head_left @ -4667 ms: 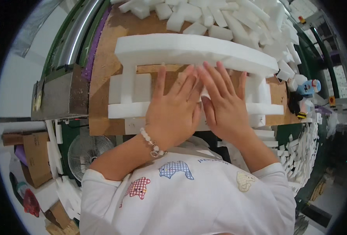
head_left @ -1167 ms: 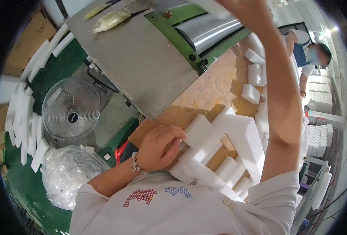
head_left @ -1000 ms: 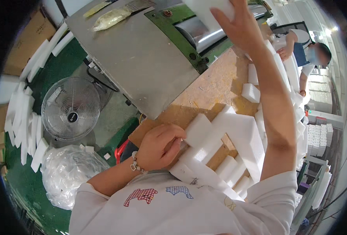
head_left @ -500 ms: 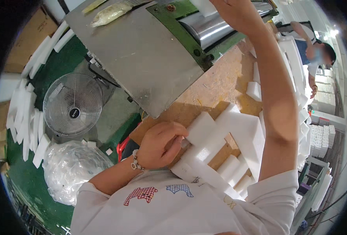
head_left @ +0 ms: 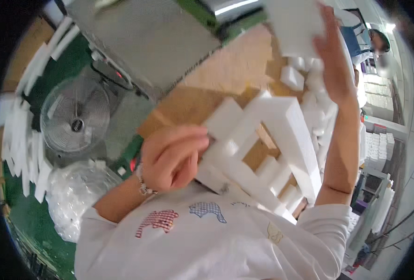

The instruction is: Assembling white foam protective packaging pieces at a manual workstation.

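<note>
My right hand (head_left: 332,56), smeared by motion, grips the right edge of a flat white foam piece (head_left: 294,28) above the wooden tabletop (head_left: 230,77). The upper part of that piece runs out of the picture. Close to my chest, my left hand (head_left: 172,156) is closed with its fingers curled in. Anything held in it is hidden. Its fingertips are beside a white foam block (head_left: 224,119) on the table. Further right, a stack of long white foam pieces (head_left: 293,140) lies crosswise, wood showing through a gap between them.
A grey metal plate (head_left: 137,42) and a shiny roller (head_left: 237,5) of a green machine are at the far side. On the left are a floor fan (head_left: 76,116) and a clear plastic bag (head_left: 78,196). Another person (head_left: 356,39) is at the upper right.
My right hand has come back from the roller toward me and right, bringing the foam piece with it. My left hand has shifted slightly left. The whole view has tilted a little.
</note>
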